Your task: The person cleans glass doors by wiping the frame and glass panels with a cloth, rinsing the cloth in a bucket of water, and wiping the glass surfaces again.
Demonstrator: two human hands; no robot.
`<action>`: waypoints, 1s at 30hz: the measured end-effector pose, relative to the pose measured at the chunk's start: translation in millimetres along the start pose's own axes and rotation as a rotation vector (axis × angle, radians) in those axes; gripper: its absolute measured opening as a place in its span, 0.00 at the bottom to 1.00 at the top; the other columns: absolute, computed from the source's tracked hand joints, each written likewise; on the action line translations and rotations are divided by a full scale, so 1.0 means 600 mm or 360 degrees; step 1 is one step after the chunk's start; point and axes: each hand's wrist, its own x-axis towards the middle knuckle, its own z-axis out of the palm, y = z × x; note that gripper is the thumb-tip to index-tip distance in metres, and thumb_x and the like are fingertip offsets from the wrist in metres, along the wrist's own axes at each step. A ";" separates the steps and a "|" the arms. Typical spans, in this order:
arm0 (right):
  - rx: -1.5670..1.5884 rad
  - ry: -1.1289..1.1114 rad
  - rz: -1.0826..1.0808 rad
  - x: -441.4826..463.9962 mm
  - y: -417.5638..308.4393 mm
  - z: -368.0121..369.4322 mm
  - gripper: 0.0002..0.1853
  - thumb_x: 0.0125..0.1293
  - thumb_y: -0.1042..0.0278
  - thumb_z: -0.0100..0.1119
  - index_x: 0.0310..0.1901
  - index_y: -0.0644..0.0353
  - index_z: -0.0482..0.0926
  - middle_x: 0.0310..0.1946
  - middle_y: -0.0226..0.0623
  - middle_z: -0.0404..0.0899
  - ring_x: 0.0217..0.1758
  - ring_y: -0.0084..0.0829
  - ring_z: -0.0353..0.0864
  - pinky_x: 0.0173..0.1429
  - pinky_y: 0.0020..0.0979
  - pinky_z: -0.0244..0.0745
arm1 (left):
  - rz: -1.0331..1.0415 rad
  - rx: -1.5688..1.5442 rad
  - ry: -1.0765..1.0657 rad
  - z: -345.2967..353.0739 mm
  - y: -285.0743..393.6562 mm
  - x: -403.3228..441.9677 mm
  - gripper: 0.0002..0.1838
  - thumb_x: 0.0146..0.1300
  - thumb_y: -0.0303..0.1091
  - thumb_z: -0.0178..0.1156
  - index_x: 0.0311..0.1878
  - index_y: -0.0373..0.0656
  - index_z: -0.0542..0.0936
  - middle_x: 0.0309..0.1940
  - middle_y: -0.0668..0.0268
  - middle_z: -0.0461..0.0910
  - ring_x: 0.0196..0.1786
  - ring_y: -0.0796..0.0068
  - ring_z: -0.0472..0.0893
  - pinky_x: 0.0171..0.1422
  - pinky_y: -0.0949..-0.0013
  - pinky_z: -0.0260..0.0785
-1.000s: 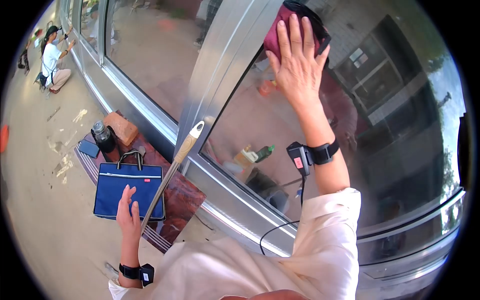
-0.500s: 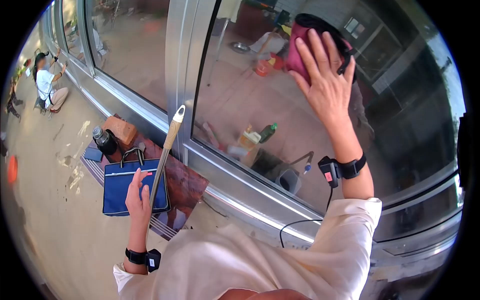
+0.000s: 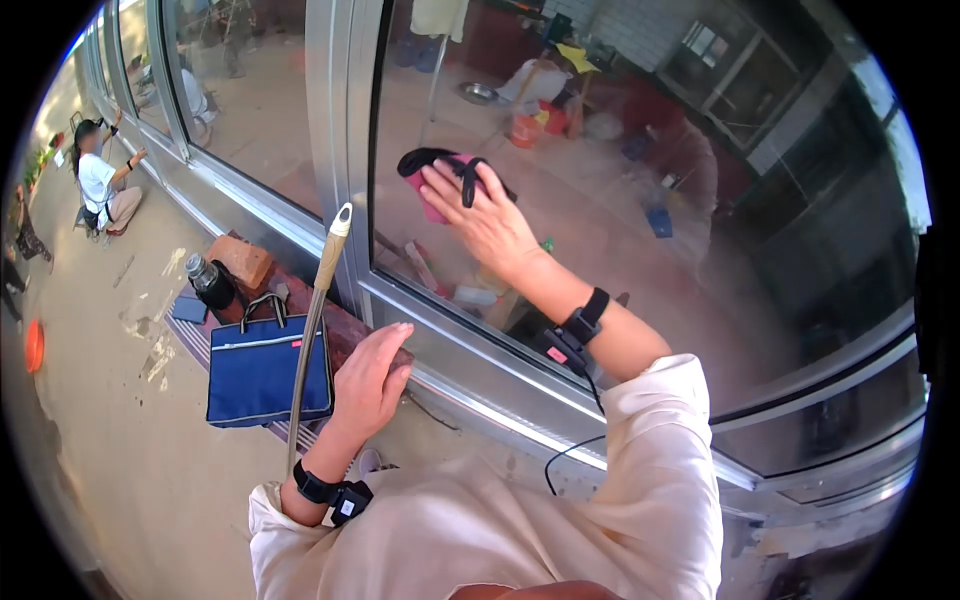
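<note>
My right hand [image 3: 490, 228] lies flat over a pink and black cloth [image 3: 420, 165], pressing it against the window glass [image 3: 600, 270] near the left side of the pane. A black loop of the cloth shows between the fingers. My left hand [image 3: 370, 388] is held out low in front of the window frame, fingers stretched and thumb apart, with nothing in it. Just left of that hand, a pole [image 3: 332, 255] with a tan grip and a hole in its end stands tilted. Its lower end is hidden behind my left arm.
A blue bag [image 3: 260, 375] lies on a mat beside a brick [image 3: 240, 260], a dark bottle [image 3: 208, 283] and a small blue flat object [image 3: 189, 307]. A person [image 3: 97, 180] sits by the far windows. An orange-red basin [image 3: 34, 345] is on the ground.
My right hand has slid the cloth left and down across the glass. My left hand has moved right, from over the blue bag to the other side of the pole.
</note>
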 end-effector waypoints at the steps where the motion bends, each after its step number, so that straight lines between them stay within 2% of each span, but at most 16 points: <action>1: 0.0026 -0.0080 -0.0086 -0.019 -0.036 0.034 0.32 0.61 0.61 0.47 0.69 0.51 0.59 0.72 0.30 0.52 0.74 0.28 0.50 0.77 0.40 0.36 | -0.0049 0.0069 -0.0021 -0.003 0.000 -0.011 0.21 0.58 0.25 0.56 0.57 0.35 0.71 0.52 0.54 0.77 0.55 0.53 0.77 0.58 0.60 0.69; 5: 0.0178 -0.0417 -0.0302 -0.089 -0.071 0.050 0.33 0.62 0.64 0.45 0.71 0.51 0.55 0.74 0.30 0.48 0.75 0.28 0.47 0.78 0.38 0.32 | -0.0372 0.0289 -0.0128 -0.031 -0.016 -0.089 0.22 0.60 0.25 0.56 0.59 0.37 0.71 0.51 0.55 0.78 0.55 0.54 0.76 0.59 0.60 0.68; 6: 0.0167 -0.0260 -0.0249 -0.106 -0.053 0.042 0.32 0.61 0.64 0.47 0.69 0.53 0.58 0.73 0.29 0.52 0.70 0.29 0.58 0.78 0.39 0.35 | -0.0364 0.0289 -0.0155 -0.037 -0.020 -0.109 0.22 0.60 0.25 0.56 0.59 0.37 0.71 0.51 0.55 0.78 0.55 0.54 0.76 0.59 0.60 0.68; 8: 0.0188 -0.0149 -0.0060 -0.135 0.030 -0.022 0.32 0.59 0.66 0.49 0.68 0.48 0.61 0.72 0.26 0.54 0.69 0.27 0.60 0.77 0.37 0.38 | -0.0596 0.0348 -0.0164 -0.043 -0.027 -0.141 0.22 0.62 0.25 0.55 0.61 0.38 0.70 0.50 0.56 0.78 0.55 0.55 0.76 0.59 0.61 0.68; 10: 0.0088 0.0078 0.0350 -0.163 0.140 -0.130 0.34 0.55 0.57 0.62 0.65 0.43 0.67 0.68 0.24 0.62 0.73 0.27 0.56 0.70 0.42 0.47 | -0.0723 0.0340 -0.0165 -0.040 -0.030 -0.157 0.22 0.64 0.26 0.53 0.62 0.38 0.69 0.51 0.56 0.78 0.55 0.56 0.76 0.59 0.62 0.67; 11: -0.0120 0.0237 0.0588 -0.184 0.193 -0.172 0.32 0.56 0.52 0.62 0.65 0.39 0.68 0.68 0.25 0.61 0.72 0.29 0.57 0.69 0.47 0.48 | -0.0715 0.0377 -0.0164 -0.036 -0.036 -0.159 0.22 0.65 0.27 0.53 0.63 0.38 0.69 0.51 0.56 0.78 0.55 0.57 0.76 0.59 0.62 0.67; 12: -0.0450 0.0311 0.0903 -0.208 0.242 -0.202 0.30 0.60 0.45 0.59 0.65 0.38 0.68 0.69 0.27 0.61 0.72 0.31 0.57 0.68 0.50 0.48 | -0.0715 0.0416 -0.0160 -0.029 -0.040 -0.158 0.22 0.66 0.28 0.52 0.63 0.39 0.69 0.51 0.57 0.78 0.55 0.57 0.76 0.59 0.62 0.66; 14: -0.0813 0.0986 0.0922 -0.266 0.371 -0.227 0.29 0.64 0.36 0.48 0.62 0.43 0.72 0.64 0.30 0.68 0.68 0.35 0.63 0.66 0.48 0.53 | -0.0730 0.0375 -0.0152 -0.013 -0.041 -0.143 0.22 0.67 0.29 0.51 0.64 0.39 0.68 0.51 0.57 0.79 0.55 0.58 0.77 0.60 0.63 0.66; 19: -0.0765 0.0593 0.1555 -0.356 0.372 -0.264 0.42 0.70 0.35 0.30 0.73 0.62 0.46 0.74 0.56 0.38 0.77 0.53 0.36 0.69 0.64 0.37 | -0.0803 0.0329 -0.0207 0.013 -0.030 -0.115 0.22 0.66 0.29 0.53 0.64 0.41 0.68 0.51 0.58 0.79 0.55 0.59 0.77 0.59 0.64 0.67; 20: -0.0841 0.0635 0.1566 -0.359 0.359 -0.234 0.41 0.70 0.36 0.31 0.73 0.61 0.47 0.73 0.57 0.40 0.77 0.54 0.38 0.69 0.63 0.39 | -0.0779 0.0317 -0.0230 0.013 -0.032 -0.115 0.22 0.66 0.29 0.53 0.64 0.41 0.68 0.51 0.58 0.79 0.55 0.59 0.77 0.58 0.64 0.68; 21: -0.0762 0.0901 0.1462 -0.351 0.327 -0.193 0.37 0.66 0.32 0.36 0.66 0.54 0.60 0.68 0.50 0.53 0.72 0.51 0.48 0.68 0.62 0.41 | -0.0755 0.0305 -0.0254 0.011 -0.033 -0.116 0.22 0.66 0.29 0.53 0.64 0.42 0.68 0.51 0.58 0.79 0.55 0.59 0.77 0.58 0.64 0.68; 23: -0.0582 0.0914 0.1345 -0.330 0.226 -0.112 0.33 0.63 0.31 0.43 0.61 0.44 0.73 0.64 0.42 0.65 0.69 0.49 0.57 0.67 0.61 0.41 | -0.0794 0.0312 -0.0248 0.006 -0.040 -0.125 0.22 0.66 0.28 0.54 0.64 0.42 0.68 0.51 0.58 0.79 0.55 0.59 0.77 0.58 0.64 0.69; 25: -0.0366 0.0336 0.1258 -0.319 0.094 -0.053 0.29 0.62 0.37 0.49 0.63 0.38 0.70 0.69 0.36 0.60 0.71 0.45 0.55 0.68 0.59 0.37 | -0.0755 0.0301 -0.0249 -0.004 -0.044 -0.131 0.23 0.65 0.28 0.54 0.63 0.42 0.69 0.51 0.59 0.79 0.55 0.60 0.77 0.58 0.64 0.69; 26: -0.0296 -0.0028 0.1117 -0.317 0.031 -0.028 0.28 0.62 0.41 0.51 0.64 0.34 0.70 0.68 0.29 0.62 0.72 0.39 0.55 0.70 0.56 0.35 | -0.0771 0.0314 -0.0240 -0.008 -0.045 -0.131 0.23 0.65 0.28 0.54 0.63 0.42 0.69 0.51 0.59 0.79 0.55 0.60 0.77 0.58 0.64 0.69; 28: -0.0161 -0.0207 0.0695 -0.313 -0.071 0.038 0.32 0.60 0.50 0.55 0.68 0.30 0.63 0.70 0.19 0.59 0.71 0.21 0.56 0.72 0.51 0.33 | -0.0713 0.0282 -0.0216 -0.020 -0.043 -0.131 0.23 0.64 0.27 0.54 0.63 0.42 0.69 0.51 0.59 0.79 0.55 0.60 0.77 0.58 0.64 0.69; 30: 0.0182 -0.0457 0.0281 -0.306 -0.144 0.084 0.36 0.59 0.64 0.51 0.72 0.42 0.55 0.73 0.18 0.52 0.72 0.18 0.55 0.73 0.40 0.37 | -0.0719 0.0290 -0.0181 -0.035 -0.042 -0.139 0.23 0.64 0.27 0.55 0.63 0.42 0.69 0.51 0.59 0.79 0.55 0.60 0.77 0.58 0.63 0.69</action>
